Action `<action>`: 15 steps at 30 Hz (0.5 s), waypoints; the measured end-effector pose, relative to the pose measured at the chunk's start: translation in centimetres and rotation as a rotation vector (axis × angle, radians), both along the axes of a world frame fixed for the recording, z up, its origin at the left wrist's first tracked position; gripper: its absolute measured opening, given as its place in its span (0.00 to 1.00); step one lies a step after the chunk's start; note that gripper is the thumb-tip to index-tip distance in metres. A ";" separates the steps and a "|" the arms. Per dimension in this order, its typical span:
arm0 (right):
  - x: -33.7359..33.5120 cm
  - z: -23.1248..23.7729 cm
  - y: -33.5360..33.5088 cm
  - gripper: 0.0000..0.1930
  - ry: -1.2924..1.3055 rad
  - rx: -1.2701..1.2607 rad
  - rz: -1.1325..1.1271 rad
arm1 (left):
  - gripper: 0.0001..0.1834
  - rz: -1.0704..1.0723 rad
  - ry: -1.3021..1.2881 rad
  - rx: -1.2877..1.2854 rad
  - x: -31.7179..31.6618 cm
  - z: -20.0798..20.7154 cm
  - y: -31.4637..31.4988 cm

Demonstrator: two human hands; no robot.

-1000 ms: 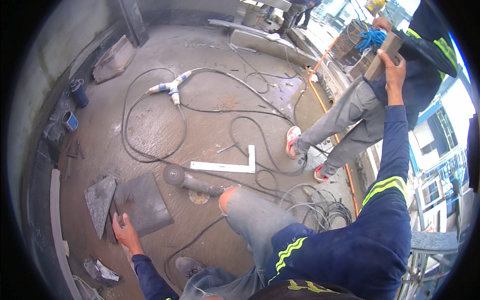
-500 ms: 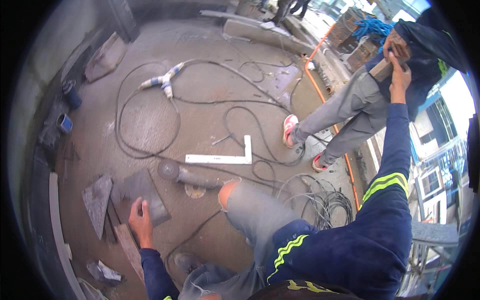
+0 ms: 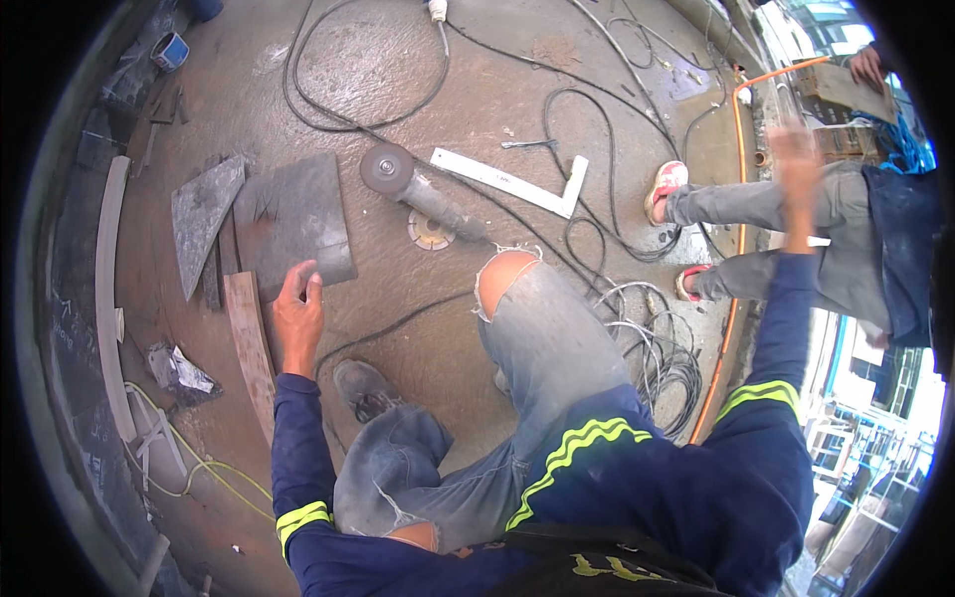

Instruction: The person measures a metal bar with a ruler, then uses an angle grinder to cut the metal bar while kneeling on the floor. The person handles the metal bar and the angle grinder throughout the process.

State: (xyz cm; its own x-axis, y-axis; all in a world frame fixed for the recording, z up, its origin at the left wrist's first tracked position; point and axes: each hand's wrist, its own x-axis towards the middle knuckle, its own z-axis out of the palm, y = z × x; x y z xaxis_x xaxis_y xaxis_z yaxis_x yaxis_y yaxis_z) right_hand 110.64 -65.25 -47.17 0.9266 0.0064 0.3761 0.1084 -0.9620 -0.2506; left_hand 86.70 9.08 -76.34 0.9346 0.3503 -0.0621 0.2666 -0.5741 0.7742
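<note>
My left hand (image 3: 298, 316) hovers beside a long wooden board (image 3: 249, 343) and the near edge of a dark square slab (image 3: 293, 224). Its fingers are bent and loosely apart, with nothing between them. Out to the right, my right hand (image 3: 796, 179) is smeared by motion, so its fingers cannot be made out. A co-worker's hand (image 3: 867, 66) is on a wooden block (image 3: 860, 97) beyond it. In front of my knee lies an angle grinder (image 3: 433, 206) with a grey disc, next to a loose cutting disc (image 3: 431, 231). A white L-shaped square (image 3: 507, 182) rests just past them.
A grey triangular slab (image 3: 207, 224) lies left of the square one. Black cable (image 3: 418, 107) loops over the wet floor, with a coil (image 3: 667, 363) near my right thigh. An orange hose (image 3: 738, 229) runs along the right, past the co-worker's legs (image 3: 751, 204). A blue-and-white can (image 3: 170, 52) stands far left.
My right hand has come away from the wooden block, which stays by the co-worker's hand. The co-worker has shifted right in the picture. My view has tilted down; the left hand is still empty.
</note>
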 end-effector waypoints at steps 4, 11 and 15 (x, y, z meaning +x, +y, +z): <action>-2.8 -22.7 13.6 0.32 0.781 0.026 0.283 | 0.20 -0.058 -0.031 -0.073 -1.4 1.1 0.0; -3.3 -38.3 17.2 0.32 0.631 -0.323 0.298 | 0.27 -0.271 0.216 0.068 -5.5 12.3 0.1; -2.1 -37.8 17.7 0.26 0.685 -0.491 0.285 | 0.26 -0.130 0.290 -0.040 -9.9 19.5 -1.0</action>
State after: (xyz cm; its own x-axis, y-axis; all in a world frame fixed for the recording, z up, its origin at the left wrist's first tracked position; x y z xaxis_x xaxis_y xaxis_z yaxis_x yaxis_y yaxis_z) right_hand 108.56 -47.54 -84.96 0.8856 0.2858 -0.3661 0.3377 -0.9374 0.0852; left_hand 76.81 8.12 -56.88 0.9126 0.2210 -0.3439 0.4060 -0.5884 0.6993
